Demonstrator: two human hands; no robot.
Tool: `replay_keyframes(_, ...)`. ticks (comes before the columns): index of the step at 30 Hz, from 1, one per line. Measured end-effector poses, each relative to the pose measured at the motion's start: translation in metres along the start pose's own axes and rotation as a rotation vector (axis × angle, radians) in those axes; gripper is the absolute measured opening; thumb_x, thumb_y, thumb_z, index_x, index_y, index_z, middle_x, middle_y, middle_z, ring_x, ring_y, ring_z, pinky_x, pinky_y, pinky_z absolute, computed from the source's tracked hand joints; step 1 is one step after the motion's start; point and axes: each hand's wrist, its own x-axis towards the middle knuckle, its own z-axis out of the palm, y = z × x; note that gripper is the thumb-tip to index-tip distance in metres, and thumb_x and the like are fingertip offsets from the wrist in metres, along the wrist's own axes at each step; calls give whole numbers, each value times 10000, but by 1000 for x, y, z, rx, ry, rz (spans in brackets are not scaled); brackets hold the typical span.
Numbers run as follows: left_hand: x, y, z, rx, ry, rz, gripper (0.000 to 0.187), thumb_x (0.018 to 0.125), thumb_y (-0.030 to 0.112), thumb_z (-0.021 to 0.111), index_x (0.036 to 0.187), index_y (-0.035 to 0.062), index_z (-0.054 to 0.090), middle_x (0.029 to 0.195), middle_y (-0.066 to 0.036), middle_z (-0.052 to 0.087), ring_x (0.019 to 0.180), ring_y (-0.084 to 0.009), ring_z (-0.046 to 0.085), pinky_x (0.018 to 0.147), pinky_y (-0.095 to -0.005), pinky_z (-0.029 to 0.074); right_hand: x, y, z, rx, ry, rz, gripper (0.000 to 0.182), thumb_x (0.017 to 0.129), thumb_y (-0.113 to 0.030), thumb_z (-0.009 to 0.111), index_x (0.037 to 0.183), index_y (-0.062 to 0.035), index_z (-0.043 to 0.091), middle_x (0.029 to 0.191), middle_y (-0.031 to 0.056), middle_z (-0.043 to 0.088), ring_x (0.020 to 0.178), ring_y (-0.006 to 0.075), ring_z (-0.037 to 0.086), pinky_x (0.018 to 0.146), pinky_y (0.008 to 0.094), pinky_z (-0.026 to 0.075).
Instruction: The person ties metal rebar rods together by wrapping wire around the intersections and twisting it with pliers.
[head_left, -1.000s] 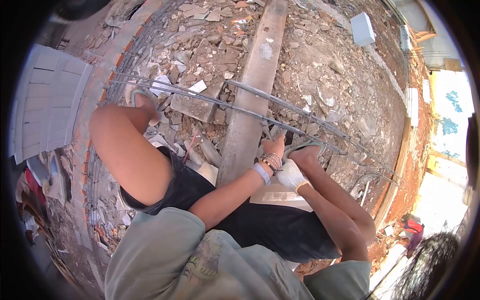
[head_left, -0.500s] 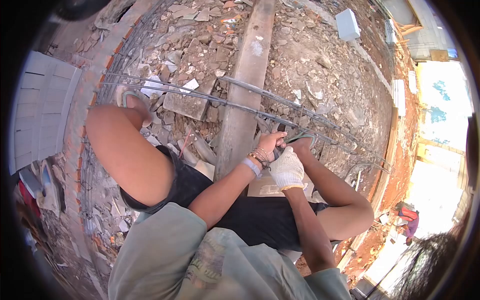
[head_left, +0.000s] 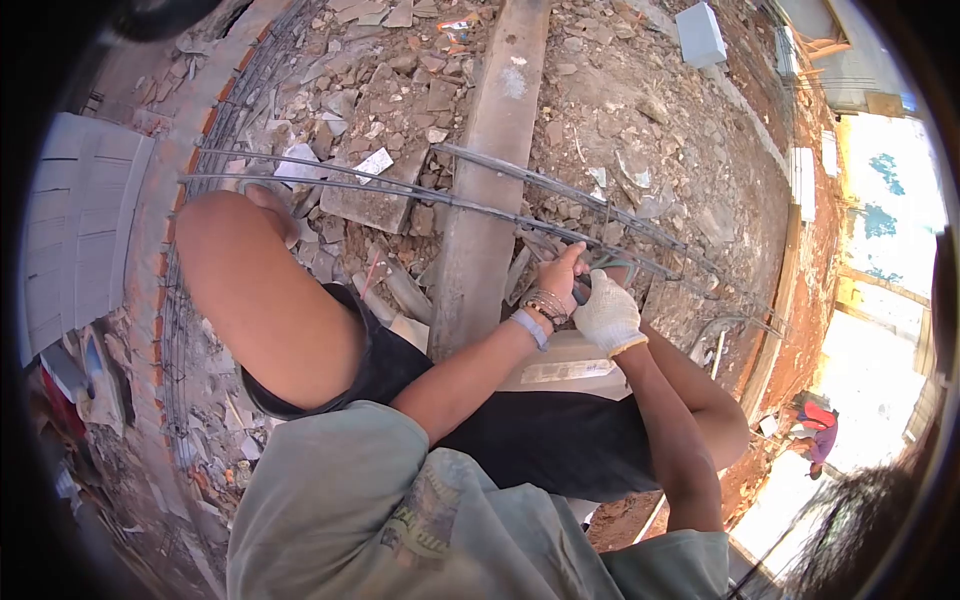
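In the head view, my left hand (head_left: 560,277) is bare, with bracelets at the wrist, just below the steel reinforcing bars (head_left: 470,206). Its fingers are bent near the lower bar, and what they hold is hidden. My right hand (head_left: 608,316), in a white knit glove, is closed around a dark-handled tool (head_left: 582,289) beside the left hand. The tool's working end is hidden, so its kind does not show. The long bars, joined in a narrow frame, cross over a concrete beam (head_left: 490,215).
Broken rubble (head_left: 400,110) covers the ground around the beam. A pale block (head_left: 700,35) lies at the upper right. Grey panels (head_left: 85,210) stand at the left. Another person (head_left: 818,435) is bent over at the far right.
Both my hands have shifted right along the bars, the left with a finger now raised toward the lower bar. My right forearm has swung right. The bars stay nearly in place.
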Motion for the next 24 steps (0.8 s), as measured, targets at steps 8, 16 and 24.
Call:
replay_keyframes(8,18,-13,12,14,172,96,419,874,362,770,635,133,514,606,5,537,557,-115,516,643,-314,506,20,11,-5,56,-43,-64,377,787,-239,679,1061,-17,545,989,265,660,955,441,649,803,503,513)
replay_keyframes(16,24,-17,-19,-214,-46,4,478,980,477,579,648,172,420,514,50,314,460,-124,367,529,-322,379,-1,-7,-10,169,-178,-18,558,753,-347,755,1139,1,554,976,239,666,891,381,679,762,454,528)
replay_keyframes(24,-15,40,-51,-106,-367,-261,425,995,368,595,669,179,399,537,67,337,489,-95,373,543,-291,377,-6,4,30,1626,-1020,399,413,910,-248,685,1215,16,598,1073,133,691,983,251,671,835,383,551)
